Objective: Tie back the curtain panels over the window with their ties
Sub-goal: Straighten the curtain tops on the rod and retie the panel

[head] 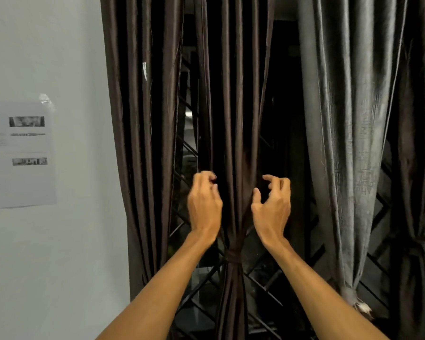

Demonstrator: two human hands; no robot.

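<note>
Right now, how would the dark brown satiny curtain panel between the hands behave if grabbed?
The dark brown satiny curtain panel is probably floppy: soft folds, cinched narrow by its tie. Likely slippery, given its sheen.

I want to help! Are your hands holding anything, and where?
Right hand holds nothing. Left hand curls at the edge of the tied brown curtain; grip unclear.

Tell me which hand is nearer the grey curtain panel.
Right. The right hand hovers just left of the grey curtain panel; the left hand is farther left, across the tied brown panel.
</note>
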